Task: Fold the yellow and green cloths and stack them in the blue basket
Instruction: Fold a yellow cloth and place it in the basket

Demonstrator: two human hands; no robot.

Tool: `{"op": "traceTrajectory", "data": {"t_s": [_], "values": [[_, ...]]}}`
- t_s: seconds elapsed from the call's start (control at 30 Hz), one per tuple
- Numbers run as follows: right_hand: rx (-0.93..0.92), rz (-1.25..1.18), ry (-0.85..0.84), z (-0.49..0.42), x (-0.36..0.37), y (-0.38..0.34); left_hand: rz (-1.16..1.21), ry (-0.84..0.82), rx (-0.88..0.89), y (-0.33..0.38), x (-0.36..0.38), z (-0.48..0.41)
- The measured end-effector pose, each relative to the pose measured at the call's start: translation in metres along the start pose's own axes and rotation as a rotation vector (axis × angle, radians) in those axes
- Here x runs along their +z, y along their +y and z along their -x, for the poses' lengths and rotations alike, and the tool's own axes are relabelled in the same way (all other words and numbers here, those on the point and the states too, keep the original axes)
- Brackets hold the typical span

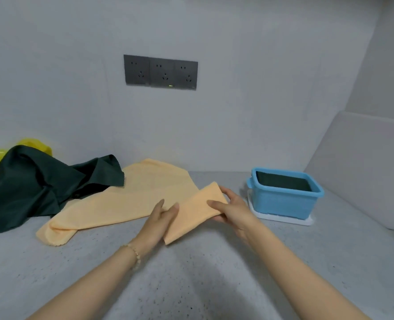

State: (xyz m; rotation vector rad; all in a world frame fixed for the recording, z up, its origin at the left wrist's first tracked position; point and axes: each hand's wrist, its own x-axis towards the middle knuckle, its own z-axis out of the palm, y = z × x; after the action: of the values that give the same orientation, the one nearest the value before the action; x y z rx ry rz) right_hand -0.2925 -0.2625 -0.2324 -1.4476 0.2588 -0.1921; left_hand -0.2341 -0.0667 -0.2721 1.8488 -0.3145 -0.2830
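Observation:
A small folded yellow cloth [197, 211] is held just above the grey counter between both hands. My left hand [160, 221] grips its left edge and my right hand [231, 207] grips its right end. Behind it a larger yellow cloth [126, 199] lies spread and rumpled on the counter. A dark green cloth [34, 181] is crumpled at the left, overlapping the yellow one. The blue basket [283, 200] stands to the right of my hands, with something dark green lying flat inside it.
The basket sits on a white tray or lid [283, 218]. A bright yellow plastic bag [34, 144] lies behind the green cloth at far left. A wall with a grey socket strip [160, 72] rises behind the counter, and a white panel [364, 169] closes the right side.

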Motion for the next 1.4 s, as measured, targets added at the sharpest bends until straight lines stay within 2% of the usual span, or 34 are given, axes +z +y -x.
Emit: {"op": "traceTrajectory", "data": {"t_s": [0.07,0.13,0.3,0.4,0.6,0.8,0.97,1.13,1.23,1.3,1.4], "values": [[-0.05,-0.075,0.022,0.002,-0.017,-0.016,0.204,-0.029,-0.071,0.024,0.015,-0.012],[-0.106,-0.138,0.058,0.002,-0.041,-0.035,0.293,-0.077,-0.1,0.047,0.038,-0.023],[-0.202,-0.229,0.179,-0.003,-0.117,-0.075,0.623,-0.393,-0.192,0.106,0.094,-0.052],[-0.264,-0.154,0.3,-0.017,-0.16,-0.088,0.609,-0.32,-0.125,0.141,0.12,-0.08],[-0.241,0.326,0.558,-0.057,-0.229,-0.088,0.195,-0.144,0.032,0.171,0.166,-0.133],[-0.35,0.738,0.593,-0.084,-0.258,-0.068,-0.17,-0.091,0.13,0.157,0.202,-0.162],[-0.242,1.152,0.483,-0.092,-0.273,-0.06,-0.564,-0.103,0.285,0.148,0.213,-0.172],[-0.284,1.321,0.4,-0.095,-0.273,-0.054,-0.949,0.023,0.471,0.151,0.217,-0.174],[-0.142,1.398,0.261,-0.094,-0.272,-0.057,-1.171,0.054,0.585,0.155,0.223,-0.172],[-0.002,1.477,0.123,-0.091,-0.268,-0.057,-1.338,-0.006,0.598,0.157,0.228,-0.17],[0.115,1.587,0.023,-0.087,-0.265,-0.053,-1.397,-0.251,0.469,0.151,0.234,-0.167]]}}
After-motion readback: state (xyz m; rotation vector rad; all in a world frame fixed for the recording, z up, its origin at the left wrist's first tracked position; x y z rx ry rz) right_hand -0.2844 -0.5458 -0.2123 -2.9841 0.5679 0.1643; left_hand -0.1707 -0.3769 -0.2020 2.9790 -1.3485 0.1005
